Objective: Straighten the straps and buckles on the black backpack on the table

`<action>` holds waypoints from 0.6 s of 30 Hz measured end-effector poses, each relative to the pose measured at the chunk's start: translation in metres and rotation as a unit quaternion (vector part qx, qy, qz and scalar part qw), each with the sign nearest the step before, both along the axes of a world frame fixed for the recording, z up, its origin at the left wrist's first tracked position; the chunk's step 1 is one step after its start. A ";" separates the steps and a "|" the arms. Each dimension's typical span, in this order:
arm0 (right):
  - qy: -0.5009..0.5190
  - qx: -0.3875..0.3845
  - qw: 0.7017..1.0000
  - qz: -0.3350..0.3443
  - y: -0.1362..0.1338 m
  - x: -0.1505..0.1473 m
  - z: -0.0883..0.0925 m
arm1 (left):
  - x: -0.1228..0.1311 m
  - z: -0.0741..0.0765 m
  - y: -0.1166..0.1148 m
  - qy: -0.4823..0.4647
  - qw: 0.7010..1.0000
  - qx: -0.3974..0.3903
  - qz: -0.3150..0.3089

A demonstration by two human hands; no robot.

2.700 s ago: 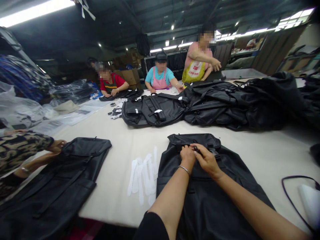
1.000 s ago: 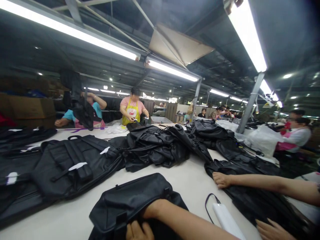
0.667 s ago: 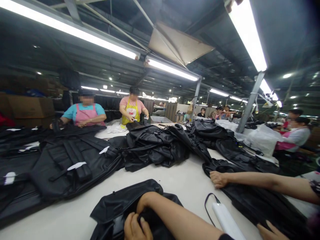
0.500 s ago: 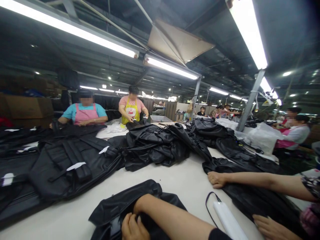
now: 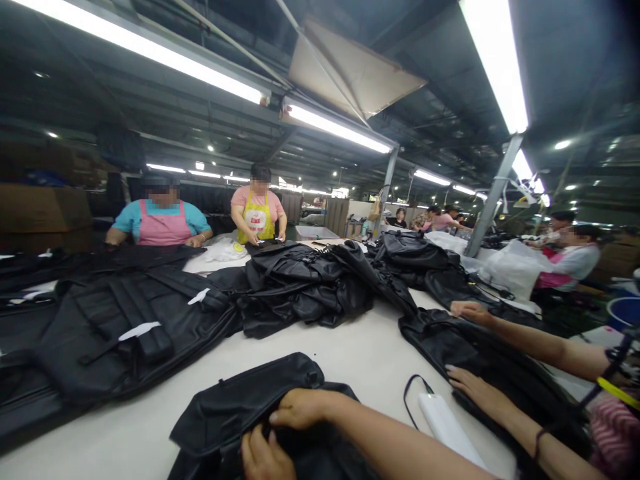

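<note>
A black bag [image 5: 235,407] of smooth, leather-like material lies on the white table in front of me, at the bottom of the head view. My right hand [image 5: 303,408] reaches in from the lower right and grips the bag's upper edge, its fingertips curled into the dark fold. Just below it, my left hand [image 5: 267,455] is closed on the same bag near the opening, thumb up; its lower part is cut off by the frame. The inside of the bag is mostly hidden.
Black backpacks [image 5: 125,333] with white tags lie at left, more black bags [image 5: 310,283] are heaped behind. A white power bank [image 5: 447,427] with a black cable lies at right. Beside me a co-worker's hands [image 5: 475,387] rest on another black bag [image 5: 500,353]. Two people stand across the table [image 5: 320,347].
My right hand has drawn partly out of the bag's fold, so more of its fingers show. The co-worker's hands have shifted along their bag. The view has turned slightly right.
</note>
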State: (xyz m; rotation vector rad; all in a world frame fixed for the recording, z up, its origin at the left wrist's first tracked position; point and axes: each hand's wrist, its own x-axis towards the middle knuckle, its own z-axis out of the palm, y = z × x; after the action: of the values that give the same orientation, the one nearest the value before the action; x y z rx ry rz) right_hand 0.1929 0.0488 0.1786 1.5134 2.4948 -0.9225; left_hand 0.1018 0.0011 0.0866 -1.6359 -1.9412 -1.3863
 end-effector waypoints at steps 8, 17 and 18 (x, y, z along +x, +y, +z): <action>0.003 -0.013 0.998 -0.058 0.003 -0.013 -0.004 | -0.007 0.005 0.000 -0.041 0.997 -0.052 -0.036; 0.039 -0.033 0.987 0.155 0.007 0.011 0.005 | -0.018 -0.003 0.009 -0.156 0.978 -0.091 -0.104; -0.006 -0.026 0.992 0.122 0.010 0.008 0.002 | -0.018 -0.004 0.011 -0.163 0.977 -0.087 -0.106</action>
State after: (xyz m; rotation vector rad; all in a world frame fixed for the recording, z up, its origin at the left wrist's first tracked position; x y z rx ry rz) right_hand 0.2005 0.0587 0.1808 1.1625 2.5507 -0.9253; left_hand 0.0835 0.0119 0.0827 -1.8376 -2.1709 -1.7014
